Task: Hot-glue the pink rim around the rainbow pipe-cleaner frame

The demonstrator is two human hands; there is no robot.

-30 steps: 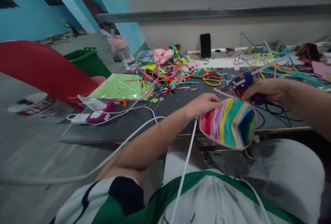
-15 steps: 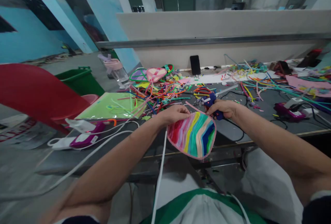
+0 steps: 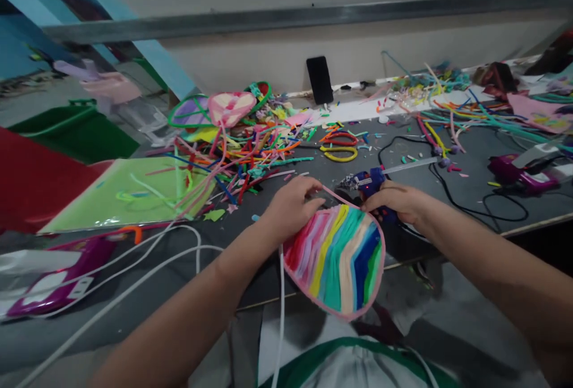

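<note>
A rounded panel of rainbow stripes (image 3: 335, 259) with a pink edging hangs over the table's front edge. My left hand (image 3: 298, 206) is closed on its upper left side, thumb and fingers near the top rim. A loose pink strip (image 3: 338, 195) rises from the panel's top right toward my left fingers. My right hand (image 3: 394, 200) grips a blue glue gun (image 3: 369, 180), its nozzle pointing left above the strip and a clear glue stick sticking out to the right. My right fingers also sit close to the panel's upper right rim; whether they touch it is unclear.
Colourful fuzzy stems (image 3: 250, 149) lie heaped behind my left hand, beside heart-shaped pieces (image 3: 230, 107). Scissors with yellow handles (image 3: 339, 154) lie behind the glue gun. A black phone (image 3: 319, 80) leans at the back. Purple power strips (image 3: 521, 174) and cables flank both sides.
The view has tipped down and closer to the table. My left fingers have shifted from the panel's rim toward the pink strip's raised end. The glue gun stays in my right hand.
</note>
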